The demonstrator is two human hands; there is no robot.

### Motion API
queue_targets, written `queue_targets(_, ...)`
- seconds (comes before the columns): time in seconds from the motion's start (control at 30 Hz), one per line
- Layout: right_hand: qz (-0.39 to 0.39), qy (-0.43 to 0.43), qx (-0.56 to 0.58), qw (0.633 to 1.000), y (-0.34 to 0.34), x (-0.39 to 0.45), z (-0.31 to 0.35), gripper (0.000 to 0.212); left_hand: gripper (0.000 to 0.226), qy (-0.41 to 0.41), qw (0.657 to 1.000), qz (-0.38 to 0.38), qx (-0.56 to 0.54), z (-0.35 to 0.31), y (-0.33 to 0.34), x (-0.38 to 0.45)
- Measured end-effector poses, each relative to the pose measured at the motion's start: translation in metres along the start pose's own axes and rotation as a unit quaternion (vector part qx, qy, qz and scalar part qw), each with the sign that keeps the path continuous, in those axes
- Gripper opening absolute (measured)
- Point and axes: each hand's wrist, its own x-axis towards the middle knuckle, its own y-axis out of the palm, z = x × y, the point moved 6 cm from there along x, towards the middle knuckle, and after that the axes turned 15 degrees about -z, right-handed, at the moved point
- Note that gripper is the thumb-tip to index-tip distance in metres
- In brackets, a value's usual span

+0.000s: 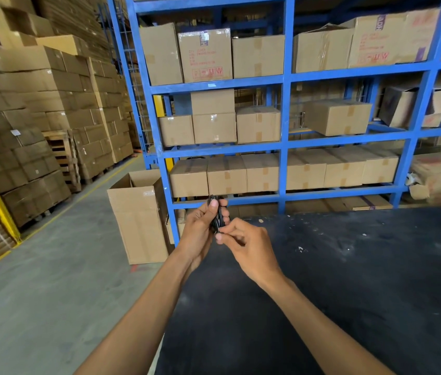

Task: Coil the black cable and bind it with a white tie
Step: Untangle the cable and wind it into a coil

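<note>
My two arms reach out over the near part of the black table. It is dark and scuffed, with little pale specks on it.

My right hand is just past the table's left edge. Its fingers are curled and pressed together at the tips, low on the bundle. I think they pinch something small there, maybe the white tie, but it is too tiny to be sure. My left hand is right beside it, touching it. Its fingers and thumb wrap around the black cable, which is already wound into a small tight bundle and held up in the air between both hands.

I think the winding is done and the tying comes now. To do it well, I should keep my left hand squeezing so the loops do not spring apart. My right hand should pull the tie snug around the middle.

A bit farther, on the left, an open cardboard box stands on the grey floor. Behind it is a tall blue shelf rack full of brown boxes. Far left, more boxes are piled high on pallets.
</note>
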Motion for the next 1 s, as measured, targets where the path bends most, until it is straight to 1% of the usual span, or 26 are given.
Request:
queue_targets(0.07, -0.068, -0.101, -0.095, 0.988, -0.012, 0.005, 0.009, 0.012, 0.034, -0.008, 1.0, 0.005, 0.011, 0.004, -0.003, 0.0)
queue_targets(0.13, -0.105, -0.185, -0.155, 0.965, -0.019, 0.009, 0.019, 0.016, 0.036, -0.018, 1.0, 0.009, 0.022, 0.007, -0.004, -0.001)
queue_targets(0.2, -0.108, -0.23, -0.17, 0.952, -0.022, 0.012, 0.024, 0.018, 0.037, -0.029, 0.999, 0.005, 0.034, 0.011, -0.004, -0.001)
queue_targets(0.27, -0.108, -0.245, -0.179, 0.947, -0.024, 0.016, 0.026, 0.021, 0.037, -0.038, 0.998, 0.005, 0.045, 0.015, -0.002, -0.003)
queue_targets(0.37, -0.098, -0.215, -0.194, 0.952, -0.026, 0.022, 0.023, 0.026, 0.034, -0.05, 0.998, 0.014, 0.045, 0.022, 0.002, -0.005)
queue_targets(0.57, -0.076, -0.074, -0.221, 0.97, -0.034, 0.036, 0.005, 0.048, 0.039, -0.077, 0.996, 0.007, 0.046, 0.029, 0.01, -0.007)
queue_targets(0.67, -0.014, -0.023, -0.213, 0.977, -0.033, 0.044, -0.003, 0.044, 0.04, -0.071, 0.991, 0.018, 0.112, 0.032, 0.012, -0.008)
queue_targets(0.77, 0.08, 0.001, -0.183, 0.98, -0.031, 0.052, -0.006, 0.052, 0.039, -0.057, 0.98, 0.053, 0.185, 0.031, 0.019, -0.009)
queue_targets(0.87, 0.143, 0.01, -0.134, 0.981, -0.033, 0.06, -0.009, 0.055, 0.039, -0.052, 0.977, 0.072, 0.192, 0.03, 0.024, -0.01)
queue_targets(0.93, 0.174, 0.027, -0.102, 0.979, -0.036, 0.063, -0.013, 0.052, 0.04, -0.048, 0.978, 0.085, 0.185, 0.027, 0.027, -0.011)
queue_targets(1.0, 0.2, 0.035, -0.077, 0.976, -0.037, 0.064, -0.017, 0.049, 0.04, -0.04, 0.972, 0.112, 0.203, 0.025, 0.031, -0.013)
